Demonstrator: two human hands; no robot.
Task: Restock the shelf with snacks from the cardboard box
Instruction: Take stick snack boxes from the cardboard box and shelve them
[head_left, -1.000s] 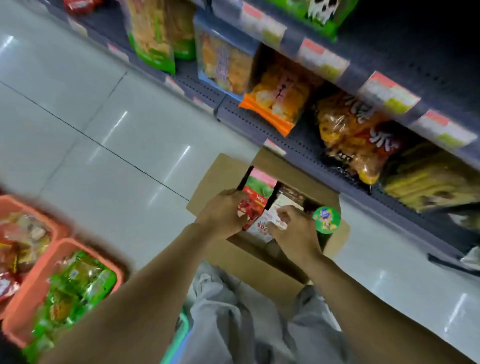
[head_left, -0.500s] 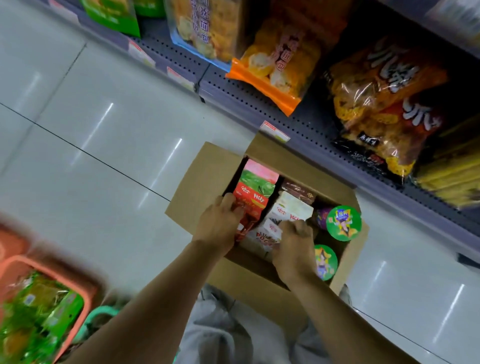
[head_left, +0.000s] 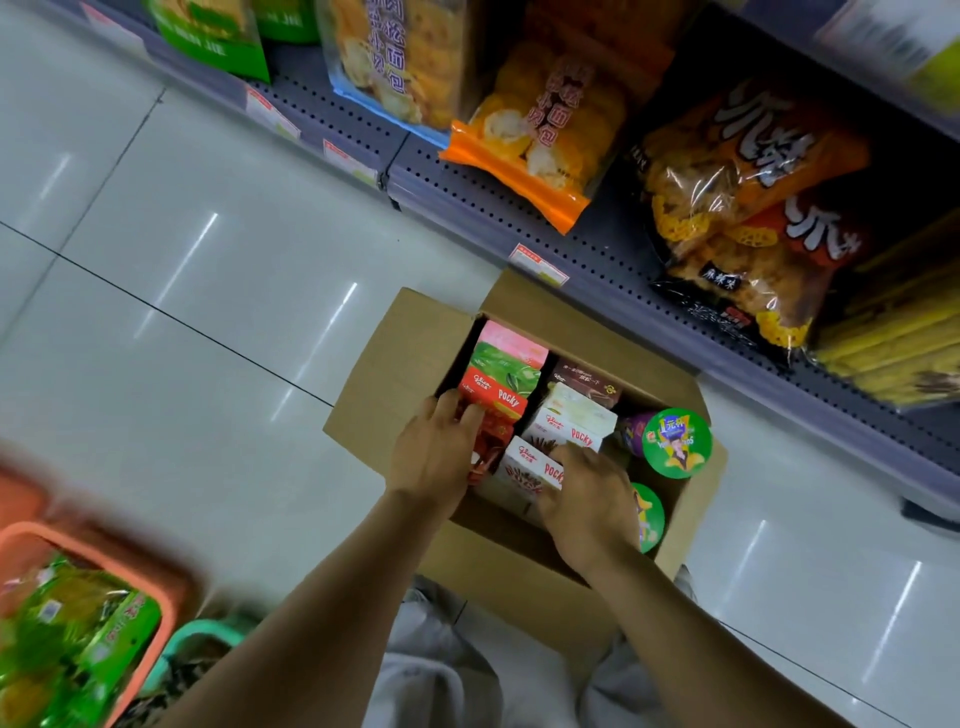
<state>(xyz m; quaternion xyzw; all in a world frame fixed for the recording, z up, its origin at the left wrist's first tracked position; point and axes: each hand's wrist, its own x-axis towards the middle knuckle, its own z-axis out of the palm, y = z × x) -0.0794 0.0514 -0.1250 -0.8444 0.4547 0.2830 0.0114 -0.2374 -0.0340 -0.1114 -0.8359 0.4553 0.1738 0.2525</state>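
— what's at the left of the frame?
— an orange plastic basket (head_left: 171, 613) of green snack bags, blurred, on the pale tiled floor (head_left: 208, 291). it sits well apart from the work.

— and the centre?
— an open brown cardboard box (head_left: 395, 384) on the floor just below the dark perforated metal shelf (head_left: 519, 208). both hands are inside it. the left hand (head_left: 434, 457) has its fingers curled over the near end of a red pocky carton (head_left: 493, 397), a grip that looks closed on it, though the thumb is hidden. the carton's long axis runs away from the person toward the shelf, and the left hand is the nearer one to it.

— the right hand?
— the right hand (head_left: 589, 499) rests on a white pocky carton (head_left: 530, 467) just beside the red one, fingers narrow around its edge; whether it truly holds it, i cannot tell.

— further right?
— two green-lidded round snack cups (head_left: 675, 441) stand in the box's right side. above, large orange and black snack bags (head_left: 753, 197) fill the shelf.

— the likely next move?
— probably a lift up and forward to the shelf.
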